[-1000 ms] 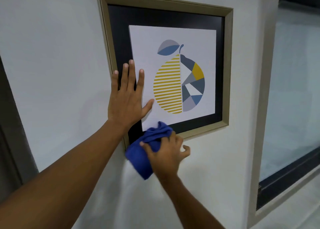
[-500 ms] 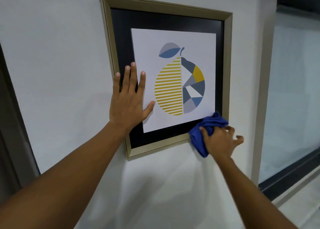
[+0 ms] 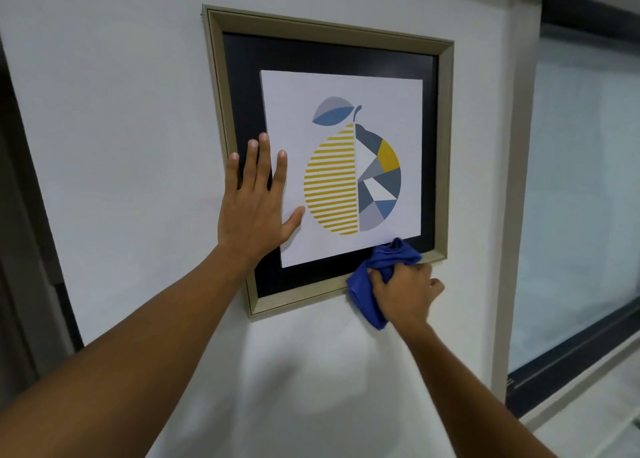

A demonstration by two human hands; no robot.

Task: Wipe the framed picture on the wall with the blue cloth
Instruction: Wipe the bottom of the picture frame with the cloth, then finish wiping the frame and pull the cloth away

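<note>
1. The framed picture (image 3: 346,86) hangs on a white wall (image 3: 121,145) and looks a little tilted in this view. It has a pale gold frame, a black mat and a white sheet with a fruit drawing in yellow stripes, grey and blue.
2. The left hand (image 3: 254,208) lies flat against the left side of the framed picture, palm on the surface. Its fingers are spread and point up, across the black mat and the left edge of the white sheet, and it holds nothing. The thumb reaches toward the striped half of the fruit.
3. The right hand (image 3: 403,294) is at the lower right corner of the framed picture and is closed around the blue cloth (image 3: 375,277).
4. The blue cloth is bunched. Its upper part presses on the bottom edge of the frame and the black mat, and its lower part hangs below the frame, on the wall.
5. A window (image 3: 588,197) is to the right of the framed picture, past a pale vertical post.
</note>
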